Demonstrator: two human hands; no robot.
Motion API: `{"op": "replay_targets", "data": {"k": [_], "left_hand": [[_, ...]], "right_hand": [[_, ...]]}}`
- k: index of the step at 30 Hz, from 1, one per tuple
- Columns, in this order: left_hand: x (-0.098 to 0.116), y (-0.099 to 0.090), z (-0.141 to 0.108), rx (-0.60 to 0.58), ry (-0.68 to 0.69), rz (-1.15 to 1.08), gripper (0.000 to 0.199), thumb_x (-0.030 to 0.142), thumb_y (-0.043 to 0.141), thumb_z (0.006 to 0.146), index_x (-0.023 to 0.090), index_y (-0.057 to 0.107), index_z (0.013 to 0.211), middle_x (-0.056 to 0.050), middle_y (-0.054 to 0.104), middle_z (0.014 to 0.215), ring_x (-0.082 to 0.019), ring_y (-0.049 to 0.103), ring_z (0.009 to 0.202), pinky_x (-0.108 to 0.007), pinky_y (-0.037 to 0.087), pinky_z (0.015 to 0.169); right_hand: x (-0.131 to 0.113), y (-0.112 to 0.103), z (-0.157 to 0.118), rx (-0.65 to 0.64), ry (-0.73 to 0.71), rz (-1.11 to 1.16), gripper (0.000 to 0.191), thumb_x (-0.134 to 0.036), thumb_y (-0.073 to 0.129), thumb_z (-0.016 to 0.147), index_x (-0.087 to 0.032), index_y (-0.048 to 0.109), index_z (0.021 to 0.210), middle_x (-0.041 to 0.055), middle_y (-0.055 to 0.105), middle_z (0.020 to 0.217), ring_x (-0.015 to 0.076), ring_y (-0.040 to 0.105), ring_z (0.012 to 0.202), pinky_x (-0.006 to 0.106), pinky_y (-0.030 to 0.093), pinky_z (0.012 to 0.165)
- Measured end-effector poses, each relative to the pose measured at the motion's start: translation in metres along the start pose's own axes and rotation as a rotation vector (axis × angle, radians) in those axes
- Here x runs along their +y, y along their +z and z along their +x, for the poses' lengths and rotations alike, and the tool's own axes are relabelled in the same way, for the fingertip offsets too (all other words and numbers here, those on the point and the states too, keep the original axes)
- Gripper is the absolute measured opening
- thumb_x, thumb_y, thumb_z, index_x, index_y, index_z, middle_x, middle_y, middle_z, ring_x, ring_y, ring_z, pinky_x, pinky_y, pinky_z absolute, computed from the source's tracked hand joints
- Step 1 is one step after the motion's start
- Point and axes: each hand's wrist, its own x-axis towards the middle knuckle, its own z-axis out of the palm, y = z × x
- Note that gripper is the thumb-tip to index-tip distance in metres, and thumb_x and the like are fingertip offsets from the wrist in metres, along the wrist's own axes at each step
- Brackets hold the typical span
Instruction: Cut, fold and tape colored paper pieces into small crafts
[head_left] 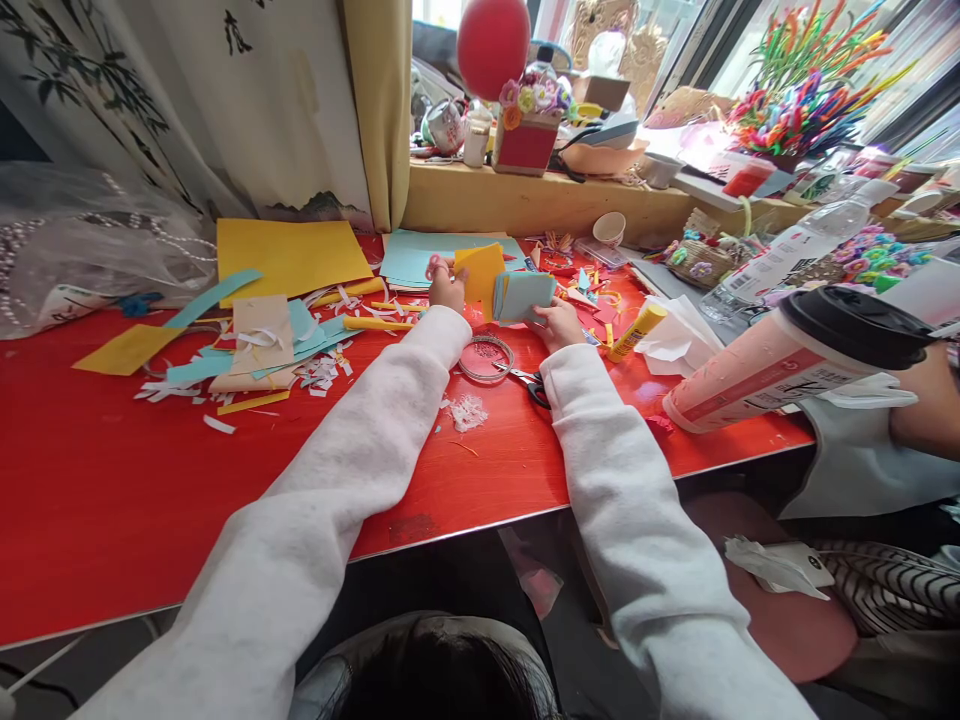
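Note:
Both arms reach out over the red table (135, 450). My left hand (448, 288) is closed on the left edge of a yellow paper piece (480, 272). A stack of small light blue and yellow papers (523, 297) touches that piece on its right, and my right hand (559, 322) grips the stack at its lower right corner. Below the hands lies a round clear ring of tape (486, 359). Scissors with black handles (537, 388) rest beside it, partly under my right sleeve. White shreds (466, 412) lie in front of the ring.
Paper strips and scraps (262, 340) cover the left, before a large yellow sheet (292, 258) and light blue sheets (420, 255). A glue stick (637, 330), crumpled tissue (679, 335), a lidded pink cup (787, 360) and a bottle (799, 245) stand or lie right. Another person's arm (926, 400) shows far right.

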Motion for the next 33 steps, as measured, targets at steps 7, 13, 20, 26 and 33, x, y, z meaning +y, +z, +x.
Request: {"op": "replay_targets", "data": {"k": [7,13,20,26,33], "left_hand": [[0.01,-0.014,0.011,0.189,-0.213,-0.09,0.033,0.018,0.048,0.082,0.02,0.036,0.112,-0.01,0.055,0.111,-0.015,0.056,0.102,-0.031,0.04,0.095],[0.007,-0.021,0.022,0.224,-0.006,-0.107,0.032,0.018,0.047,0.082,0.023,0.036,0.112,-0.006,0.05,0.121,-0.013,0.048,0.114,-0.028,0.034,0.101],[0.019,-0.002,0.01,0.103,0.115,-0.141,0.023,0.013,0.047,0.079,0.019,0.041,0.101,-0.008,0.054,0.11,-0.015,0.054,0.106,-0.03,0.037,0.099],[0.022,-0.001,-0.002,0.077,0.135,-0.115,0.016,0.013,0.049,0.078,0.021,0.043,0.092,-0.004,0.056,0.098,-0.013,0.056,0.096,-0.031,0.04,0.094],[0.024,-0.008,0.001,0.089,0.117,-0.081,0.016,0.018,0.054,0.077,0.022,0.045,0.09,-0.002,0.055,0.096,-0.013,0.055,0.094,-0.028,0.041,0.092]], "right_hand": [[0.0,0.003,0.0,0.012,-0.002,-0.018,0.025,-0.004,0.05,0.051,-0.016,0.053,0.073,0.0003,0.056,0.079,0.0138,0.053,0.082,0.028,0.049,0.071],[0.002,0.004,0.002,-0.02,-0.01,-0.041,0.029,-0.002,0.049,0.05,-0.016,0.053,0.075,-0.0005,0.057,0.079,0.0149,0.054,0.085,0.031,0.048,0.076],[0.007,0.003,0.007,-0.066,-0.031,-0.055,0.028,-0.005,0.049,0.05,-0.017,0.052,0.075,-0.0007,0.059,0.075,0.0155,0.056,0.082,0.033,0.048,0.078],[0.007,0.004,0.004,-0.091,-0.037,-0.043,0.027,-0.005,0.05,0.049,-0.016,0.052,0.074,0.0,0.06,0.077,0.0148,0.058,0.079,0.034,0.048,0.08],[0.007,0.004,0.003,-0.092,-0.031,-0.046,0.028,-0.006,0.052,0.051,-0.016,0.053,0.077,-0.0002,0.061,0.077,0.0152,0.058,0.081,0.033,0.048,0.081]]}}
